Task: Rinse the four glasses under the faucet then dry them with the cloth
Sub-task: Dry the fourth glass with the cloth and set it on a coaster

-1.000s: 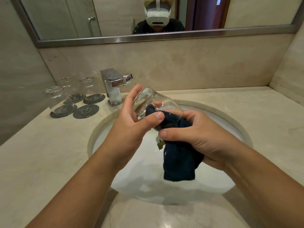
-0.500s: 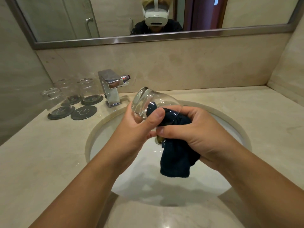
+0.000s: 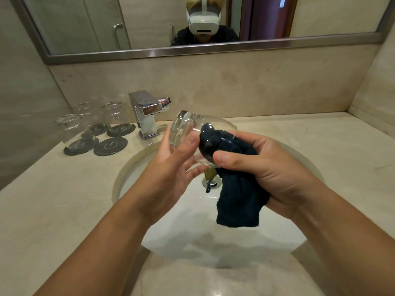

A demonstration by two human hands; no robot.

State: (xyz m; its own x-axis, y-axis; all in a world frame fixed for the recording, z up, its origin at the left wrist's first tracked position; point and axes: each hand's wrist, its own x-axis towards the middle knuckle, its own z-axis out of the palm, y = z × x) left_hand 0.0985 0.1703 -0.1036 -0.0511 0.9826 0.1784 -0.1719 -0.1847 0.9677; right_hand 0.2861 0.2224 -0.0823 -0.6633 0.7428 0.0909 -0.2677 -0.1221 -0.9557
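Over the sink basin (image 3: 299,167), left hand (image 3: 171,169) cradles a tilted glass (image 3: 188,133); right hand (image 3: 267,174) grips a dark cloth (image 3: 237,201) stuffed inside. Wet glass could slip and shatter.

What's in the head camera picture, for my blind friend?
Over a sink, the left hand holds a tipped glass while the right hand presses a dark cloth into it. Three more glasses sit on coasters beside the faucet.

A bathroom: marble sink (image 3: 128,174), faucet (image 3: 147,116), mirror (image 3: 89,24).
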